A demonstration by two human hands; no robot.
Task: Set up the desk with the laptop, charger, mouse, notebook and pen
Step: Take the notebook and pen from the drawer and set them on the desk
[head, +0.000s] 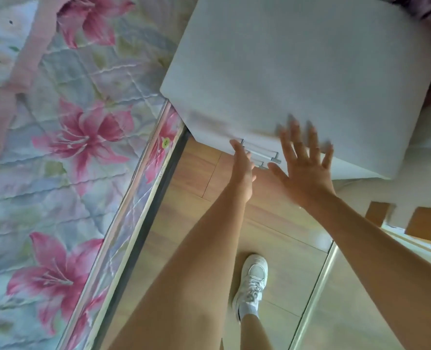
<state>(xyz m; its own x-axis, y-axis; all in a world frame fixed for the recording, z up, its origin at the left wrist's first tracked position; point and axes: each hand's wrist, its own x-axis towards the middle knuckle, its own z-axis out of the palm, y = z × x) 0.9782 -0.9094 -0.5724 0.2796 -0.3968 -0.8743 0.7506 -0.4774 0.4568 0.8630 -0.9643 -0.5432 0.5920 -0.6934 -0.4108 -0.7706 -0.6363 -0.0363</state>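
My left hand [243, 170] reaches, fingers loose and empty, for the drawer handle [262, 150] under the bare tabletop [297, 66]; right hand [304, 168] spread wide. No laptop visible; I'd guess it's inside the drawer.

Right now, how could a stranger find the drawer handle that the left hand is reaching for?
Find the white cabinet beside the flowered bed. On its front, near the wooden floor, silver bar handles sit stacked. The left hand reaches the upper one.

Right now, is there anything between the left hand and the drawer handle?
Nothing visible. The left hand reaches straight to the handle under the cabinet top; the right hand is spread beside it, not in the way.
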